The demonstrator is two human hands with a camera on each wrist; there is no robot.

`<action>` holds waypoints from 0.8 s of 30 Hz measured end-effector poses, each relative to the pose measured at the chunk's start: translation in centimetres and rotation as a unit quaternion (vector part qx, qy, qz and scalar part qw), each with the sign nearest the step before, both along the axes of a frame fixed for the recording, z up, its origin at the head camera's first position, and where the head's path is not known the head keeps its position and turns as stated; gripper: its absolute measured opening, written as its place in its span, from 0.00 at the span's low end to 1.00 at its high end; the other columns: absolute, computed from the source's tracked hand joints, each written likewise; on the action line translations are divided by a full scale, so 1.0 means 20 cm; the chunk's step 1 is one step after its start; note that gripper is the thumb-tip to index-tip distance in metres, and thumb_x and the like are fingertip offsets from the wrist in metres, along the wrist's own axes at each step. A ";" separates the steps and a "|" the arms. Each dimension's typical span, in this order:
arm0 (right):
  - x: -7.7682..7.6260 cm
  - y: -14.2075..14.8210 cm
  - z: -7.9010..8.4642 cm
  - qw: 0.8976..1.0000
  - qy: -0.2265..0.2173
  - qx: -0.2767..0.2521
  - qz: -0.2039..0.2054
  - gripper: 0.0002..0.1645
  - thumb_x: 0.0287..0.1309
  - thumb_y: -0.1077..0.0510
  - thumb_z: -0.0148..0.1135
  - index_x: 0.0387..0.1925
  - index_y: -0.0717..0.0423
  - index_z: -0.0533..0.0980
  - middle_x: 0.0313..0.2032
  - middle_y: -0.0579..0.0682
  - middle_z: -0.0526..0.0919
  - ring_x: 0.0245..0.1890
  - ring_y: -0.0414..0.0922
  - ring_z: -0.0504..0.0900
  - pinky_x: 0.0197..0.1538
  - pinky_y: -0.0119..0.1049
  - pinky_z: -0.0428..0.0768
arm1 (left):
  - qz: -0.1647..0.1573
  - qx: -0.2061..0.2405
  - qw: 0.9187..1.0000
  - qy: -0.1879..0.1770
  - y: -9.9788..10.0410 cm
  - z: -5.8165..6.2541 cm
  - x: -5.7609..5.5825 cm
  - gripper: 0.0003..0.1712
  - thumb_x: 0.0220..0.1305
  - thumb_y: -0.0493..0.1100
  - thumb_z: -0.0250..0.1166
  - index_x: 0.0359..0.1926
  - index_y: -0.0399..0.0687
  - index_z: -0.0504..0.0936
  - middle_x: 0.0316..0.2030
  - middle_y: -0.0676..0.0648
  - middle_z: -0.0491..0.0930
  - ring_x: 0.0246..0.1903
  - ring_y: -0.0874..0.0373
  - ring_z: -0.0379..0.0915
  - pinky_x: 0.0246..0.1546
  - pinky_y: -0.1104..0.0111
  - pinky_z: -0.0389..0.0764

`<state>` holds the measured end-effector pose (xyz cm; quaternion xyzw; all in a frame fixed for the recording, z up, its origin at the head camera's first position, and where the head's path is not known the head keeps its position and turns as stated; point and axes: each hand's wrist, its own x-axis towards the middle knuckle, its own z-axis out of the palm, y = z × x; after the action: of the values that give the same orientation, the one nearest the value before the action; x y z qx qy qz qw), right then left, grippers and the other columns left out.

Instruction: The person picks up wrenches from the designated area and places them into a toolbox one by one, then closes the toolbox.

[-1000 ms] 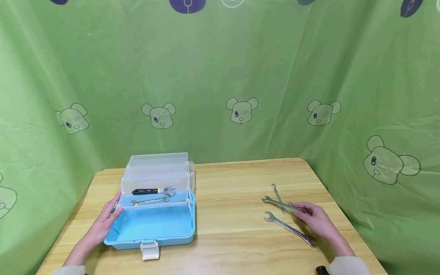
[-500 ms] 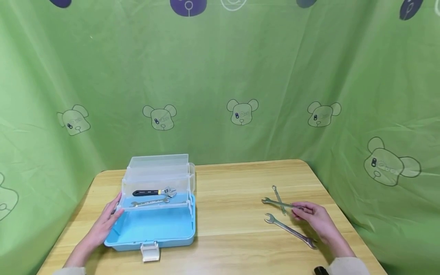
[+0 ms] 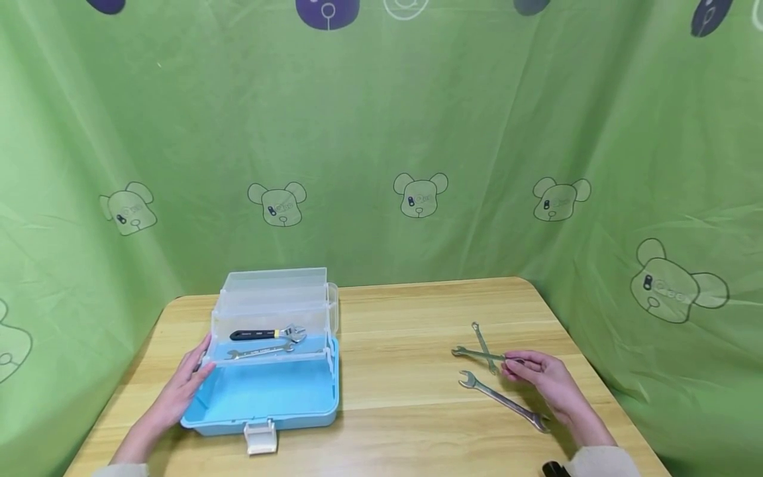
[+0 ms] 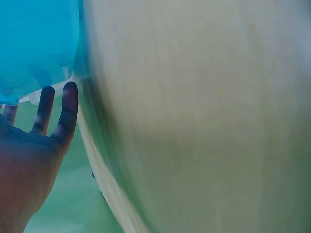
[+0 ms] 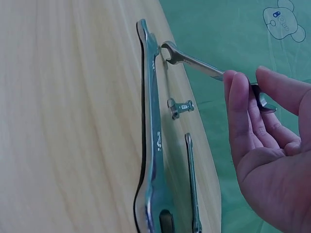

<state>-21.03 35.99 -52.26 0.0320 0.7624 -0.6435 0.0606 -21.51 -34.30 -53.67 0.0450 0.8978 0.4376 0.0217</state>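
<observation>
My right hand (image 3: 545, 377) pinches one end of an open-ended wrench (image 5: 197, 64) between thumb and fingers. In the head view this wrench lies across a thinner small wrench (image 3: 483, 341). Nearer the body rests a larger open-ended wrench (image 3: 503, 401), long in the right wrist view. My left hand (image 3: 181, 384) rests against the left side of a light-blue toolbox (image 3: 256, 425), its thumb by the tray's front corner. In the left wrist view the fingertips (image 4: 70, 92) touch or nearly touch the box. A black-handled adjustable wrench (image 3: 262, 334) and a silver wrench (image 3: 261, 351) lie in the translucent tray (image 3: 217, 322).
The toolbox's raised clear trays lean at the back, and its white latch (image 3: 260, 438) hangs at the front. Wooden tabletop (image 3: 393, 371) lies between the box and loose wrenches. A green curtain (image 3: 357, 232) surrounds the table. A black object (image 3: 554, 469) sits by the right sleeve.
My right hand has shifted slightly left, and the pinched wrench has moved a little left with it. The left hand and the toolbox stay in place.
</observation>
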 end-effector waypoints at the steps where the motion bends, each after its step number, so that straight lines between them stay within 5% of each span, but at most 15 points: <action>1: 0.00 0.00 0.00 1.000 0.000 -0.006 0.000 0.31 0.70 0.62 0.63 0.66 0.78 0.67 0.45 0.52 0.91 0.44 0.42 0.91 0.54 0.33 0.87 | 0.000 0.000 1.000 0.000 0.00 0.00 0.00 0.41 0.84 0.57 0.45 0.84 0.57 0.36 0.79 0.24 0.40 0.74 0.17 0.39 0.65 0.20 0.49; 13: 0.02 -0.04 0.04 0.996 0.033 -0.074 0.041 0.27 0.71 0.65 0.61 0.64 0.79 0.68 0.46 0.51 0.91 0.48 0.44 0.90 0.57 0.36 0.86 | 0.000 0.004 1.000 -0.006 0.00 0.00 0.01 0.41 0.83 0.58 0.45 0.84 0.59 0.36 0.79 0.24 0.40 0.74 0.18 0.38 0.65 0.20 0.48; 24: 0.02 -0.06 0.07 0.977 0.080 -0.171 0.102 0.17 0.71 0.72 0.56 0.58 0.61 0.79 0.47 0.52 0.91 0.48 0.44 0.90 0.57 0.38 0.86 | 0.005 0.005 1.000 -0.013 0.00 0.00 -0.01 0.41 0.83 0.60 0.44 0.84 0.62 0.34 0.79 0.25 0.39 0.75 0.18 0.38 0.66 0.20 0.48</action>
<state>-20.68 34.78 -50.78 -0.1081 0.6425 -0.7554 0.0697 -21.63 -34.26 -53.68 0.0355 0.8952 0.4431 0.0308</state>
